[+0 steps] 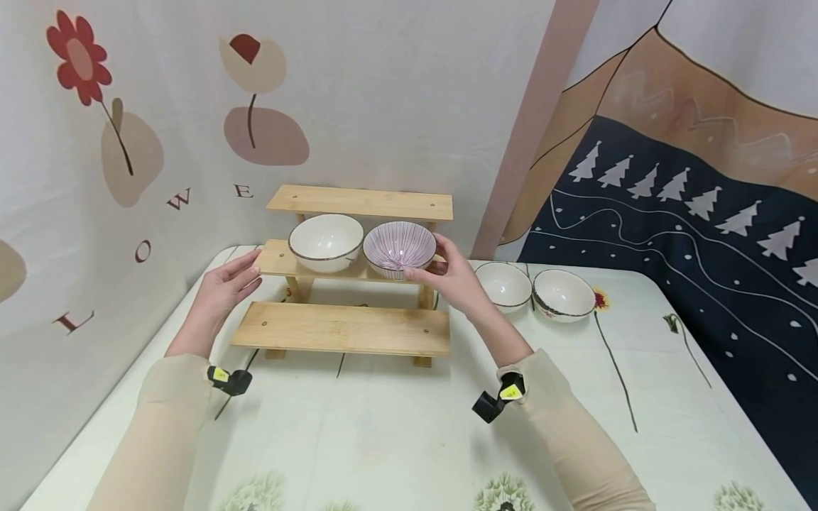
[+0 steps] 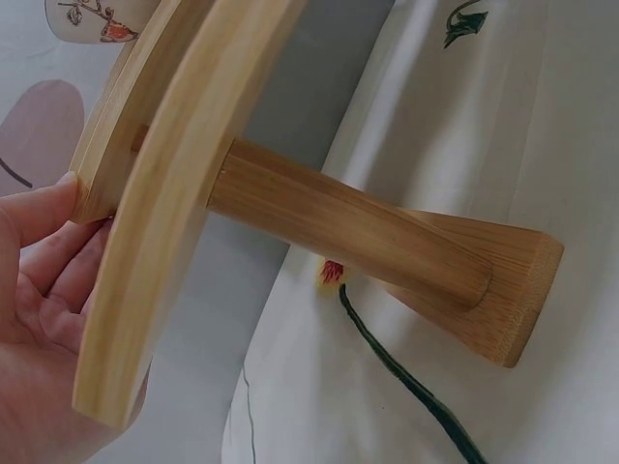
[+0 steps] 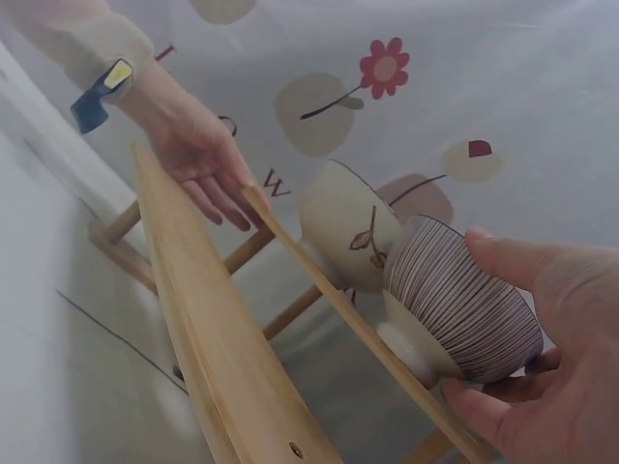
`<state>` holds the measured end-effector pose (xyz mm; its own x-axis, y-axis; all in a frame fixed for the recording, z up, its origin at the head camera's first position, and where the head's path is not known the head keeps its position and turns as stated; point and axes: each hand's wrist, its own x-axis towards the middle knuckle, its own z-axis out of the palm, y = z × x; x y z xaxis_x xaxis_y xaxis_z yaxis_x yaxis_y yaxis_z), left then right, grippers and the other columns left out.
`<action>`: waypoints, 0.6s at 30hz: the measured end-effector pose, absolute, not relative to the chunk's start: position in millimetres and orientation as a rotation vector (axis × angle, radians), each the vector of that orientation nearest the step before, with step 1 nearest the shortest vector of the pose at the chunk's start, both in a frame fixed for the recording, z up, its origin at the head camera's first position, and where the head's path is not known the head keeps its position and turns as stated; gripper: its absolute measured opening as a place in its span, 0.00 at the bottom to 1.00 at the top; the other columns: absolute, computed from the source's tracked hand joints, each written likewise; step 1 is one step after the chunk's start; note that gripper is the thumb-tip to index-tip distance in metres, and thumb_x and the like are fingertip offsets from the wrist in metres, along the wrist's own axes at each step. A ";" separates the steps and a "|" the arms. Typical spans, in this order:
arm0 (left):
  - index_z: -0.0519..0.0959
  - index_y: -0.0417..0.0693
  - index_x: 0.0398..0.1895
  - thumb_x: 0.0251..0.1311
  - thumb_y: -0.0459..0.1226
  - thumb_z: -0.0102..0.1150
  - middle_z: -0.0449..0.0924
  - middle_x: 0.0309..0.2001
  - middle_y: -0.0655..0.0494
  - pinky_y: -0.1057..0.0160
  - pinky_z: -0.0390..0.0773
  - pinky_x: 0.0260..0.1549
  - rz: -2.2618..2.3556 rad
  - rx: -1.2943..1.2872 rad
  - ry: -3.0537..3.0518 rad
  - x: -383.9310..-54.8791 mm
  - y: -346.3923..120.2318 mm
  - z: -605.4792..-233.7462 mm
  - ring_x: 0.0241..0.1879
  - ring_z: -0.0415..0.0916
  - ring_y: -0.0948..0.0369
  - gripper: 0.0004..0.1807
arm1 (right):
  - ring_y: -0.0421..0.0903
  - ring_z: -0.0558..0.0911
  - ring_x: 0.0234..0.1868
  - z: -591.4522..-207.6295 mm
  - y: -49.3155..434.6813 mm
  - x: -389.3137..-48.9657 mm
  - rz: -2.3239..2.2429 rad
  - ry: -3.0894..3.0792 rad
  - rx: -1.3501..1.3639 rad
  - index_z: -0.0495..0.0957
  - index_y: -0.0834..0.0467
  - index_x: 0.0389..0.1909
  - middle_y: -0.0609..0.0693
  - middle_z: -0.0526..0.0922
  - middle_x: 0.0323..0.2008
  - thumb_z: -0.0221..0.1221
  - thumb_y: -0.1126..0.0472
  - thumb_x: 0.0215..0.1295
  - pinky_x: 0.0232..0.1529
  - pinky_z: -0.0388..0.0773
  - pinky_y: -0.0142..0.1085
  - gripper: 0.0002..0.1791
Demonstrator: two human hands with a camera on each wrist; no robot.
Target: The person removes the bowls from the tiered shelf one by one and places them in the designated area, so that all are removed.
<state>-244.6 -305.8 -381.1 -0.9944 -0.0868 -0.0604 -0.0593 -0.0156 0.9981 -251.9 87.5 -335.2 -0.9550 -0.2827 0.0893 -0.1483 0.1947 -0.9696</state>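
In the head view the right grip (image 1: pixel 455 278) covers part of the middle shelf's (image 1: pixel 273 258) right end, while the striped bowl (image 1: pixel 399 245) hides some fingertips. Marks on the yellow labels (image 1: pixel 512 392) are too small to read; both sleeves (image 1: pixel 153 426) are cut off. In the left wrist view, the near shelf (image 2: pixel 145 261) hides part of the cut-off left grip (image 2: pixel 44 353).

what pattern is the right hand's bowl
The bowl has thin purplish stripes, clearest in the right wrist view.

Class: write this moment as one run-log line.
right hand: grips striped bowl; left hand: touches end of middle shelf; white bowl: on middle shelf, beside striped bowl
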 end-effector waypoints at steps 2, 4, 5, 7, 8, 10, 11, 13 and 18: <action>0.55 0.42 0.77 0.69 0.41 0.59 0.49 0.79 0.45 0.79 0.77 0.54 -2.218 0.169 -2.188 -244.5 -305.8 -381.0 0.41 0.76 0.86 0.38 | 0.56 0.76 0.65 -335.9 87.2 -252.3 -1.878 2.345 -0.414 0.52 0.57 0.77 0.57 0.67 0.71 0.68 0.59 0.62 0.67 0.80 0.46 0.46; 0.55 0.42 0.77 0.69 0.41 0.59 0.49 0.79 0.45 0.79 0.77 0.53 -2.223 0.172 -2.180 -244.3 -305.7 -381.0 0.41 0.77 0.86 0.38 | 0.55 0.75 0.65 -336.6 86.9 -252.6 -1.882 2.343 -0.405 0.52 0.56 0.77 0.57 0.67 0.71 0.67 0.58 0.63 0.67 0.80 0.46 0.46; 0.55 0.42 0.77 0.68 0.41 0.59 0.49 0.79 0.45 0.79 0.78 0.53 -2.221 0.176 -2.180 -244.2 -305.6 -381.0 0.41 0.77 0.86 0.38 | 0.56 0.75 0.65 -336.7 86.8 -252.7 -1.890 2.334 -0.403 0.52 0.56 0.77 0.57 0.67 0.71 0.67 0.58 0.63 0.66 0.80 0.46 0.46; 0.55 0.42 0.77 0.68 0.41 0.59 0.49 0.78 0.45 0.79 0.78 0.53 -2.219 0.179 -2.180 -244.0 -305.4 -380.8 0.41 0.77 0.86 0.39 | 0.55 0.74 0.66 -336.8 86.6 -252.3 -1.913 2.309 -0.394 0.52 0.56 0.77 0.57 0.66 0.71 0.66 0.58 0.64 0.66 0.80 0.46 0.45; 0.55 0.42 0.77 0.68 0.41 0.59 0.49 0.79 0.45 0.79 0.78 0.53 -2.217 0.179 -2.182 -244.0 -305.3 -380.7 0.41 0.77 0.86 0.39 | 0.55 0.74 0.67 -336.8 86.4 -252.2 -1.926 2.294 -0.386 0.52 0.56 0.77 0.57 0.66 0.71 0.66 0.58 0.64 0.66 0.81 0.46 0.45; 0.55 0.42 0.77 0.68 0.41 0.59 0.49 0.78 0.45 0.79 0.78 0.53 -2.214 0.179 -2.186 -243.8 -305.0 -380.3 0.41 0.76 0.86 0.39 | 0.55 0.73 0.67 -336.2 85.8 -251.3 -1.969 2.242 -0.364 0.52 0.56 0.77 0.57 0.65 0.71 0.66 0.59 0.64 0.64 0.82 0.45 0.45; 0.55 0.42 0.77 0.68 0.41 0.59 0.49 0.78 0.45 0.79 0.78 0.53 -2.215 0.178 -2.185 -243.7 -304.9 -380.1 0.41 0.77 0.86 0.39 | 0.55 0.73 0.68 -335.7 85.5 -251.0 -1.986 2.218 -0.355 0.52 0.56 0.77 0.57 0.65 0.72 0.66 0.59 0.64 0.64 0.82 0.44 0.45; 0.55 0.42 0.77 0.68 0.41 0.60 0.49 0.78 0.45 0.80 0.78 0.53 -2.221 0.177 -2.180 -243.4 -304.6 -379.7 0.41 0.77 0.86 0.39 | 0.55 0.72 0.68 -334.4 84.8 -249.9 -2.026 2.166 -0.335 0.51 0.56 0.77 0.57 0.63 0.72 0.65 0.61 0.65 0.62 0.83 0.43 0.44; 0.55 0.41 0.77 0.68 0.41 0.60 0.49 0.78 0.45 0.81 0.79 0.52 -2.234 0.175 -2.168 -242.8 -304.4 -379.3 0.41 0.77 0.86 0.39 | 0.56 0.74 0.66 -331.6 82.8 -249.0 -2.112 2.046 -0.298 0.51 0.58 0.77 0.59 0.61 0.73 0.62 0.66 0.68 0.58 0.85 0.40 0.42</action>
